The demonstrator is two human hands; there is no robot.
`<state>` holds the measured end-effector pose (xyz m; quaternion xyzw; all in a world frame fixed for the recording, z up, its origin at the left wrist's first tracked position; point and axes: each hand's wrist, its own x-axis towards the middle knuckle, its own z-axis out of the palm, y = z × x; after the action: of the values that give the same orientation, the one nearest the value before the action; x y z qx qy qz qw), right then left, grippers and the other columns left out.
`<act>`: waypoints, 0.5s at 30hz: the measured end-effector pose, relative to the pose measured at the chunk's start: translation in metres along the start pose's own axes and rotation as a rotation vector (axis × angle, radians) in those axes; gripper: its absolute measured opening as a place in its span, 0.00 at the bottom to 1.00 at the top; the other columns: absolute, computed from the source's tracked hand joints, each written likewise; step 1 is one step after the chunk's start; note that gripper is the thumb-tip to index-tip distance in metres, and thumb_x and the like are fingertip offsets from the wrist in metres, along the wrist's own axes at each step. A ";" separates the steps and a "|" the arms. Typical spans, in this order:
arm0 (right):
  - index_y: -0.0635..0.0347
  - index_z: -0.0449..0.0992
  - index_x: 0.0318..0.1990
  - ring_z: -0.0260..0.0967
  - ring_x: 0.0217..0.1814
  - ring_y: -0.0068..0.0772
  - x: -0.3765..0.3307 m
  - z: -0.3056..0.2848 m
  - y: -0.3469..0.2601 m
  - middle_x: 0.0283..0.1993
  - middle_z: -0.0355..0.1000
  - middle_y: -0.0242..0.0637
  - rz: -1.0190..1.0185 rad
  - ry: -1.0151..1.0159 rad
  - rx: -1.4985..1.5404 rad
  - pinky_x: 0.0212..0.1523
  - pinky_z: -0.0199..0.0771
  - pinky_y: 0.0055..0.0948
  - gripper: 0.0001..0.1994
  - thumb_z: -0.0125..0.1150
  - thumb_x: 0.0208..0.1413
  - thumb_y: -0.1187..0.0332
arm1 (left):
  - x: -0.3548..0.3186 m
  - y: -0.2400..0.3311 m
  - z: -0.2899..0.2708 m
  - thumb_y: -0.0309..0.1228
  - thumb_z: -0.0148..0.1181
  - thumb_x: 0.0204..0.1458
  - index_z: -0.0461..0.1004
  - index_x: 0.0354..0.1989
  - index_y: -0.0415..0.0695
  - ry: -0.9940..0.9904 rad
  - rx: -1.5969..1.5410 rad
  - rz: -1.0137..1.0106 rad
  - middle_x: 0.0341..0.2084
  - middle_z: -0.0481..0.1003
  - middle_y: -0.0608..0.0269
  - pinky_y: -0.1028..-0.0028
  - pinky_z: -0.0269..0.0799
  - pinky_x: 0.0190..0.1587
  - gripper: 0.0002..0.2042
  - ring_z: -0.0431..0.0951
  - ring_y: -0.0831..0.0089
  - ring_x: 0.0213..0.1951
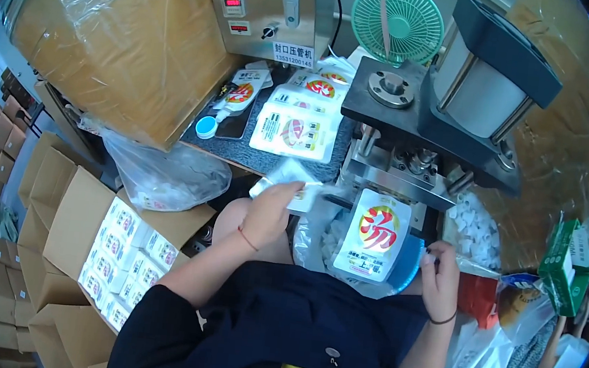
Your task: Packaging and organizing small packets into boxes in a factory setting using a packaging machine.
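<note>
My left hand (270, 210) is closed on a white pouch (287, 183), blurred, just below the edge of the dark work mat (240, 150). My right hand (438, 273) sits lower right, fingers curled at the edge of a blue tub (409, 259). A white spouted pouch with a red and yellow mark (376, 235) hangs upright under the grey press machine (432, 120), between my two hands. More white pouches (292, 129) lie stacked on the mat.
An open cardboard box (79, 221) of packed pouches stands at my left, next to a clear plastic bag (165, 173). A control box (267, 6) and green fan (398, 21) stand behind. White caps (474, 230) pile at the right, beside a green carton (563, 265).
</note>
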<state>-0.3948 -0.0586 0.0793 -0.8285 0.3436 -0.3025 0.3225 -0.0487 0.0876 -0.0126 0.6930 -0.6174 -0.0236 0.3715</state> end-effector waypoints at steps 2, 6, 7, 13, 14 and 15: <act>0.63 0.74 0.39 0.71 0.36 0.45 0.003 0.008 0.000 0.35 0.72 0.44 -0.213 -0.110 -0.106 0.40 0.71 0.36 0.05 0.56 0.58 0.72 | 0.001 0.031 0.005 0.31 0.51 0.66 0.75 0.52 0.35 0.016 -0.845 -0.413 0.44 0.79 0.61 0.77 0.72 0.47 0.13 0.78 0.78 0.43; 0.61 0.77 0.38 0.72 0.37 0.47 0.023 0.019 -0.031 0.34 0.73 0.44 -0.334 -0.234 -0.030 0.39 0.72 0.36 0.05 0.58 0.58 0.71 | 0.001 0.068 0.009 0.35 0.66 0.56 0.81 0.36 0.35 -0.276 -0.616 -0.408 0.26 0.80 0.62 0.79 0.71 0.34 0.13 0.75 0.84 0.29; 0.62 0.77 0.38 0.72 0.36 0.46 0.033 0.017 -0.037 0.34 0.73 0.44 -0.298 -0.162 0.003 0.39 0.71 0.36 0.04 0.58 0.58 0.72 | 0.000 0.074 0.014 0.37 0.69 0.53 0.82 0.34 0.36 -0.254 -0.565 -0.349 0.21 0.78 0.59 0.77 0.70 0.30 0.13 0.74 0.83 0.25; 0.64 0.77 0.39 0.74 0.40 0.34 0.062 0.026 -0.042 0.36 0.76 0.38 -0.303 -0.110 0.135 0.42 0.72 0.29 0.05 0.62 0.58 0.72 | 0.013 0.113 0.023 0.38 0.65 0.58 0.82 0.37 0.35 -0.485 -0.946 -0.505 0.28 0.81 0.64 0.79 0.73 0.37 0.15 0.77 0.84 0.32; 0.62 0.77 0.37 0.72 0.38 0.40 0.057 0.020 -0.035 0.35 0.75 0.39 -0.325 -0.121 0.032 0.40 0.71 0.33 0.07 0.61 0.59 0.68 | 0.009 0.116 0.029 0.38 0.62 0.61 0.80 0.43 0.34 -0.564 -1.050 -0.502 0.35 0.82 0.62 0.78 0.74 0.42 0.16 0.78 0.82 0.37; 0.62 0.77 0.37 0.72 0.38 0.40 0.053 0.016 -0.031 0.35 0.75 0.39 -0.323 -0.116 0.026 0.40 0.71 0.33 0.07 0.61 0.59 0.68 | 0.005 0.123 0.030 0.38 0.61 0.61 0.79 0.45 0.34 -0.607 -1.146 -0.570 0.37 0.81 0.61 0.77 0.75 0.44 0.17 0.78 0.81 0.38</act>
<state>-0.3411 -0.0769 0.1076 -0.8848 0.1826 -0.3065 0.2998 -0.1657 0.0732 0.0345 0.4860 -0.3786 -0.6333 0.4685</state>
